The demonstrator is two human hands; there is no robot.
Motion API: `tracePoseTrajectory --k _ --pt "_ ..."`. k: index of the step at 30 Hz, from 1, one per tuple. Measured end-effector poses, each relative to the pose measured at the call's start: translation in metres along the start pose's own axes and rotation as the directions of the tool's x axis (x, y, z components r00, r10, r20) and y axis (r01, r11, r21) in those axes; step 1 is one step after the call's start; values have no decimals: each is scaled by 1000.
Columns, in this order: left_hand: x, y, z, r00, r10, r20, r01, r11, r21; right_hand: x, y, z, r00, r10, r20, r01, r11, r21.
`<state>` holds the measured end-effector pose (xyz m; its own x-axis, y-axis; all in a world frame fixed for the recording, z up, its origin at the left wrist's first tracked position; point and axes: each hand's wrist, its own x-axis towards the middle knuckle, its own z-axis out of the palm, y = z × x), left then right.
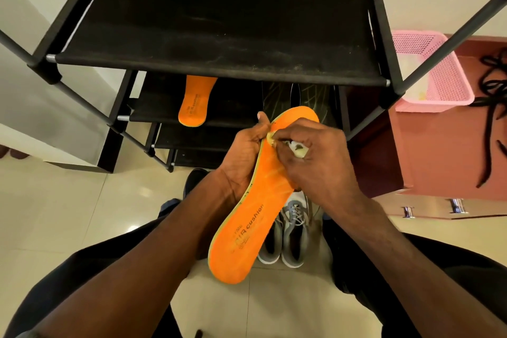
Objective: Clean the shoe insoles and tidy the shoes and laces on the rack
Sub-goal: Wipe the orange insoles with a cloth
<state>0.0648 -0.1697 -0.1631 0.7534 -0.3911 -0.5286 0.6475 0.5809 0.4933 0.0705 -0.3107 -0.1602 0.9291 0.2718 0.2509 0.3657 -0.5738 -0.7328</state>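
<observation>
Left hand [241,156] grip: curled round the left edge of an orange insole [256,208], thumb up by the toe end, palm under it. Right hand [315,156] grip: fingers pinched tight on a small pale yellow wipe [299,150], pressed to the insole's upper forefoot, just beside the left thumb.

Held insole: printed side up, in the air above the floor in front of the rack. Long axis runs diagonally, toe up-right toward the rack, heel down-left toward the person. "cushion" print reads along that axis near the heel.

Count:
- orange insoles: 2. The second insole [195,103] lies flat on a lower rack shelf, heel toward the camera, long axis near vertical in view, front part hidden under the top shelf.
- grey shoes [288,230]: 2, side by side on the floor tiles under the held insole, partly covered by it.
- black shoe rack [219,33]: 1, top shelf dusty.
- pink plastic basket [436,74]: 1, right of the rack on a reddish cabinet [428,151].
- black laces [493,107]: loose heap on the cabinet beside the basket; number cannot be told.
</observation>
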Motion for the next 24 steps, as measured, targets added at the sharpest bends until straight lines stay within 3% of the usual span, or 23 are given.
tracePoseTrajectory --k 2,5,8,10,14,17,21,24 --pt "-1 -3 -1 1000 -18 23 17 999 40 1 6 -3 1000 6 15 -5 998 -64" --pt "0 -2 1 999 1 39 -3 998 62 6 12 -8 992 91 -90 -97 993 -69" --pt "4 2 0 1000 -12 15 13 1000 -16 0 3 0 1000 4 -4 -3 996 85" --pt "5 2 -2 998 -47 50 48 999 -23 -1 4 1 999 -41 15 41 998 55" --pt "8 -2 -2 999 -36 -7 37 998 46 5 8 -2 992 48 -118 -52 998 -31" --pt "10 -1 -4 999 -48 -12 48 998 -50 -1 0 5 997 -66 31 65 997 37" --pt "12 -7 -2 997 -57 -42 57 998 -7 5 13 -5 997 61 -53 -66 992 -108" --pt "9 -4 -3 997 -75 -36 74 997 -29 1 6 0 999 -6 53 3 999 50"
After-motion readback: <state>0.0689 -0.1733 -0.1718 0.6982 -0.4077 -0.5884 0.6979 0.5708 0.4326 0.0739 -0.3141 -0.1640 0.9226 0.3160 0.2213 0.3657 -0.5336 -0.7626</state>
